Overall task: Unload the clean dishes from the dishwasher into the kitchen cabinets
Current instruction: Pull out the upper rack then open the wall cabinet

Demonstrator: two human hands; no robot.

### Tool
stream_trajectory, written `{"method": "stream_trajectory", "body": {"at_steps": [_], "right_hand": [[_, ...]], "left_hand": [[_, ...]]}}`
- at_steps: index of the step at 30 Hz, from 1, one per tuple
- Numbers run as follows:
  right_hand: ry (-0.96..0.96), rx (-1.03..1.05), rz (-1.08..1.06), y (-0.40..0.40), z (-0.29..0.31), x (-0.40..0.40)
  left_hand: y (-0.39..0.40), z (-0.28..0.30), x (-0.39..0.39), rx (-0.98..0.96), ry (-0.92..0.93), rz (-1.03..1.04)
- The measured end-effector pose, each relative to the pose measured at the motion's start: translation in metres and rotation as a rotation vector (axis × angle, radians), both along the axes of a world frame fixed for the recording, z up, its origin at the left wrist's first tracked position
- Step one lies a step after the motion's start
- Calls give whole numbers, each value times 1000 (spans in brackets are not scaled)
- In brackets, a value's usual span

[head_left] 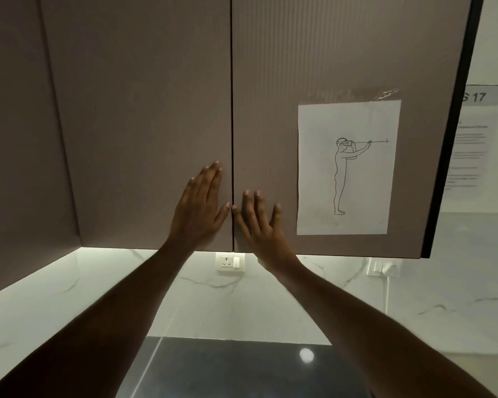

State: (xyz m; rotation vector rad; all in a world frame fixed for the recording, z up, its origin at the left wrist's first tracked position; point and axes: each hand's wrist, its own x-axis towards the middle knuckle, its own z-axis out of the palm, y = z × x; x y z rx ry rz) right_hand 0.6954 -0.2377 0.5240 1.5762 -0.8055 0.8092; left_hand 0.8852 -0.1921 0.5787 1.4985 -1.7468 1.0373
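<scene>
Two closed taupe doors of an upper kitchen cabinet fill the view, the left door [138, 124] and the right door [270, 81], with a dark seam between them. My left hand [197, 208] lies flat on the left door beside the seam, fingers straight and pointing up. My right hand [259, 222] lies flat on the right door just across the seam, fingers spread. Both hands hold nothing. No dishes and no dishwasher are in view.
A paper sheet [347, 168] with a line drawing of a standing figure is taped to the right door. Below the cabinet are a lit white marble backsplash, a wall socket [230, 261], a plug [384, 268] at right and a dark glossy countertop [227, 369]. Printed notices [469, 150] hang at far right.
</scene>
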Motion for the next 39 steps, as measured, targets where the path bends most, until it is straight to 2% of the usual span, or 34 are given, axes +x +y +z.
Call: {"method": "stream_trajectory", "body": {"at_steps": [4, 8, 14, 19, 22, 24, 26, 29, 32, 35, 39], "right_hand": [[-56, -48, 50, -2, 1, 8], [-59, -27, 4, -3, -4, 15], [-112, -16, 42, 31, -6, 6], [-18, 133, 84, 67, -18, -24], [60, 342, 130, 91, -17, -51], [108, 457, 173, 115, -6, -70], [39, 474, 250, 138, 10, -86], [-230, 469, 318, 171, 40, -108], [-407, 460, 388, 203, 68, -124], [-581, 465, 547, 243, 101, -137], [-613, 393, 549, 282, 140, -163]], "left_hand": [[-16, -9, -2, -58, 4, 29], [-19, -11, -14, -69, 63, 44], [10, 15, -27, -75, 139, -172], [38, 46, -59, 46, 574, -527], [63, 51, -89, 69, 829, -642], [79, 43, -104, 52, 908, -682], [98, 37, -117, 11, 955, -692], [132, 34, -146, -56, 966, -659], [174, 26, -183, -110, 944, -629], [219, 15, -225, -116, 900, -609], [256, 6, -280, -110, 843, -549]]}}
